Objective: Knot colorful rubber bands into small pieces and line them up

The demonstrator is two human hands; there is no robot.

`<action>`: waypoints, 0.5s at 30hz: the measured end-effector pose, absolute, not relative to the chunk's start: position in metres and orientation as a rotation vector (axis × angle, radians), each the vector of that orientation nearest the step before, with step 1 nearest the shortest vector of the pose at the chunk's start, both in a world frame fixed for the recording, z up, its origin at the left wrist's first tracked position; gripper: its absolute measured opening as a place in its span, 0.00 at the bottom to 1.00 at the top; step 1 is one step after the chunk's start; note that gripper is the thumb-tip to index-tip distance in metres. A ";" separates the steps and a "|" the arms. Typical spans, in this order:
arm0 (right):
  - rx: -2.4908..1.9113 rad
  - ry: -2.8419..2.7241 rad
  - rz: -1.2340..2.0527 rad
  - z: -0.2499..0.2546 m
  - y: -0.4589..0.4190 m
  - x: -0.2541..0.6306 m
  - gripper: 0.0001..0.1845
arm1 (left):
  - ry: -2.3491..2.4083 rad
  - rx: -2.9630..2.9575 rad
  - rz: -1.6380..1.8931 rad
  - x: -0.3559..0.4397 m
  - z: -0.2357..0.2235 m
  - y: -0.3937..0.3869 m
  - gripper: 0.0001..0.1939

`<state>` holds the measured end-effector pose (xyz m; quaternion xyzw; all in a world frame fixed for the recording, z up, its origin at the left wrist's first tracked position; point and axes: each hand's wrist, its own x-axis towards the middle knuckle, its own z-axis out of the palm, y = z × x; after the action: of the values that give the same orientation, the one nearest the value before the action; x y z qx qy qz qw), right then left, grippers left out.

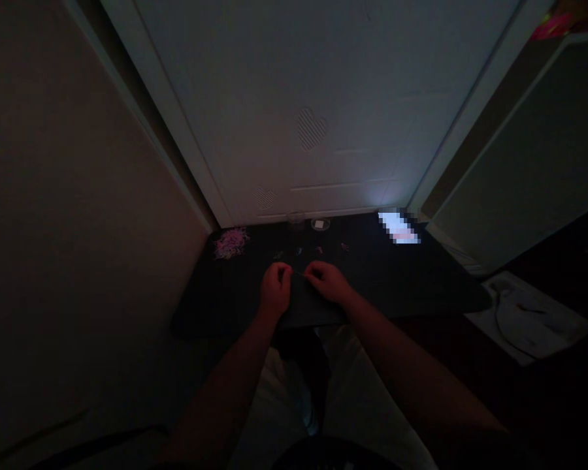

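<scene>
In dim light, my left hand (275,289) and my right hand (327,281) are held close together over a small dark table (411,281). Both are closed in a pinch, and a thin strand (298,273) runs between their fingertips; what it is made of is too small to make out. A heap of small pink and pastel bands (230,243) lies at the table's far left corner. A few tiny coloured pieces (318,249) are scattered just beyond my hands.
A white door (313,117) stands right behind the table. A clear cup (295,220) and a small round dish (320,224) sit at the far edge, with a glowing screen (398,227) at the far right. A white item (529,316) lies on the floor to the right.
</scene>
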<state>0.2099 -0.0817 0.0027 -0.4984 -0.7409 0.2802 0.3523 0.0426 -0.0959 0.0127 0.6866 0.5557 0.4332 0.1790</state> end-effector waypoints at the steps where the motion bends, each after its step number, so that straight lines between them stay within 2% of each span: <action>1: -1.290 -1.914 0.726 0.003 -0.082 0.210 0.05 | 1.553 1.954 1.194 0.043 0.013 -0.096 0.08; 7: -1.319 -1.865 0.684 0.004 -0.083 0.209 0.04 | 1.468 2.065 0.945 0.046 0.013 -0.095 0.08; 15: -1.320 -1.811 0.670 0.002 -0.081 0.209 0.03 | 1.500 2.069 0.935 0.046 0.009 -0.094 0.08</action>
<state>0.2092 -0.0814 0.0021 -0.5195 -0.7126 0.2638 0.3908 0.0463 -0.0935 0.0090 0.7437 0.5390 0.3359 0.2087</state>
